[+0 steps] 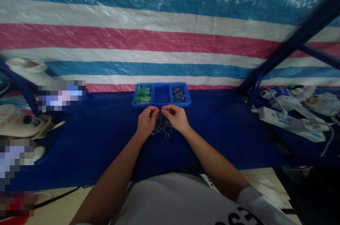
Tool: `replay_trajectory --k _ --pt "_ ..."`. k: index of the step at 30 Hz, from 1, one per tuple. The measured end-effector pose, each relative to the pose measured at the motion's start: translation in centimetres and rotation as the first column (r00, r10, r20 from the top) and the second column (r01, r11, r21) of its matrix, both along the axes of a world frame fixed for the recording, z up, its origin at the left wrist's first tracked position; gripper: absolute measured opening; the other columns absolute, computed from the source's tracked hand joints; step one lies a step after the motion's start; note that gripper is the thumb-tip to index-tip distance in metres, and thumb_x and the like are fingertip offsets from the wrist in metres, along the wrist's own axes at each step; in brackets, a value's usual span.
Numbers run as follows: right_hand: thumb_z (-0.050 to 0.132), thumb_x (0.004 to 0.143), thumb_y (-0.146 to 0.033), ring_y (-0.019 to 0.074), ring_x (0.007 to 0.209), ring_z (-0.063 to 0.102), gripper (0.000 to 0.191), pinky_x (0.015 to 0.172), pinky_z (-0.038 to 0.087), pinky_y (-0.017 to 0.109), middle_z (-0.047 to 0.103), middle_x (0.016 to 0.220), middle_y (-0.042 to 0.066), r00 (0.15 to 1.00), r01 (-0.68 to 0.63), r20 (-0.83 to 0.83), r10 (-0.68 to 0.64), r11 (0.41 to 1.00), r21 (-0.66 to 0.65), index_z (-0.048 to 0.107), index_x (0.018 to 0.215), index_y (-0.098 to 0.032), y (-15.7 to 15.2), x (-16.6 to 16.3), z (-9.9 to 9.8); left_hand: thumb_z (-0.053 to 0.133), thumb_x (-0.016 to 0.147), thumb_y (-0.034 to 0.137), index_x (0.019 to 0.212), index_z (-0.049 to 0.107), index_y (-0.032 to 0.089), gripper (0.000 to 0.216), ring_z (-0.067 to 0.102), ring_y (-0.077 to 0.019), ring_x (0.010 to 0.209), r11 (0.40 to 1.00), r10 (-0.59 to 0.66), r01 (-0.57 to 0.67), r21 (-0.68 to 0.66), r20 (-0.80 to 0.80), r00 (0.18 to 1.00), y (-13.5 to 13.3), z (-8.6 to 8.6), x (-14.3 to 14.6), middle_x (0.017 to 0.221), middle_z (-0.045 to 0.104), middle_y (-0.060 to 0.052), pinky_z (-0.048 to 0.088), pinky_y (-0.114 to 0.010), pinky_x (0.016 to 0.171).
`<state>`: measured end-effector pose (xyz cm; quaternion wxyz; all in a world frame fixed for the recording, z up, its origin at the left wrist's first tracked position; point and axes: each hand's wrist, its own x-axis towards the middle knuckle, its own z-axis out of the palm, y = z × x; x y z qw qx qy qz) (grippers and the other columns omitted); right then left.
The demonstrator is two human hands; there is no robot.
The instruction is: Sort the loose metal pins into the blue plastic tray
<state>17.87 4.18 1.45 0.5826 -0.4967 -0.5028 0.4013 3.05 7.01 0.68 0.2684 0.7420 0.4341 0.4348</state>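
My left hand (147, 120) and my right hand (176, 117) meet in front of a blue three-part tray (161, 105). Both are closed, thumb pressed to fingers, their tips almost touching; whatever they pinch is too small to make out. Below and between them lies a loose pile of thin metal pins (165, 126), partly covered by the hands. Green pieces (143, 94) fill the tray's left compartment. A few small pins (167, 98) lie in the middle one, and many short metal pins (179, 95) in the right one.
The blue table (217, 129) runs up to a striped plastic sheet (164, 41). At right, beyond a blue metal frame (268, 60), are a white power strip (294, 126), cables and plastic-wrapped items. Toward the left stand a white roll (32, 69) and a beige object (21, 124).
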Motion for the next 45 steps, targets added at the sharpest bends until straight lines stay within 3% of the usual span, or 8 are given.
replay_trajectory --k 13,19,21,29,40,45 --pt "0.068 0.074 -0.034 0.0161 0.067 0.064 0.018 0.066 0.052 0.029 0.07 0.077 0.004 1.0 -0.006 -0.003 0.006 1.0 0.001 0.07 0.084 -0.02 0.04 -0.01 -0.1 0.04 0.093 0.037 0.069 0.057 0.018 0.036 0.056 -0.0114 0.055 0.999 0.028 -0.031 -0.025 -0.11 0.994 -0.17 0.15 -0.11 0.058 0.059 0.001 0.041 -0.023 0.056" --pt "0.068 0.075 -0.036 0.0155 0.063 0.063 0.02 0.063 0.051 0.028 0.069 0.072 0.003 1.0 0.019 -0.004 -0.019 1.0 -0.014 0.07 0.084 -0.018 0.14 0.18 -0.06 0.052 0.087 0.038 0.1 0.06 0.02 0.024 0.06 -0.0111 0.061 0.999 0.02 -0.021 -0.037 -0.007 1.0 -0.24 -0.14 0.15 0.071 0.064 0.002 0.046 -0.022 0.059" --pt "0.068 0.075 -0.036 0.0153 0.063 0.063 0.02 0.063 0.051 0.028 0.069 0.072 0.003 1.0 0.02 -0.005 -0.02 1.0 -0.017 0.07 0.084 -0.018 0.2 0.2 -0.16 0.054 0.086 0.037 0.102 0.06 0.021 0.024 0.06 -0.011 0.061 0.999 0.002 -0.002 -0.036 0.003 1.0 -0.24 -0.21 0.25 0.072 0.064 0.002 0.046 -0.022 0.057" --pt "0.067 0.075 -0.036 0.0164 0.069 0.065 0.02 0.068 0.053 0.03 0.071 0.079 0.004 1.0 -0.006 0.012 0.007 1.0 -0.017 0.07 0.085 -0.02 0.1 0.02 -0.16 0.049 0.089 0.032 0.09 0.062 0.019 0.019 0.057 -0.0102 0.06 0.999 -0.022 0.023 0.029 -0.047 0.999 -0.3 0.28 0.11 0.072 0.063 0.001 0.044 -0.022 0.061" --pt "0.067 0.075 -0.033 0.0173 0.072 0.067 0.017 0.07 0.054 0.031 0.072 0.083 0.005 0.999 -0.031 0.021 0.031 0.999 -0.007 0.071 0.086 -0.019 -0.13 0.01 0.07 0.043 0.092 0.036 0.069 0.059 0.017 0.034 0.051 -0.0099 0.051 1.0 -0.006 0.006 -0.002 -0.143 0.99 -0.27 0.22 -0.13 0.055 0.054 0.003 0.037 -0.022 0.052" --pt "0.067 0.075 -0.034 0.0166 0.07 0.066 0.018 0.068 0.053 0.03 0.072 0.08 0.004 1.0 -0.007 0.024 0.007 1.0 -0.016 0.071 0.085 -0.019 -0.05 0.02 0.02 0.049 0.089 0.035 0.09 0.063 0.018 0.022 0.055 -0.0099 0.057 1.0 -0.025 0.025 0.007 -0.055 0.998 -0.37 0.38 0.07 0.067 0.062 0.002 0.042 -0.021 0.056"
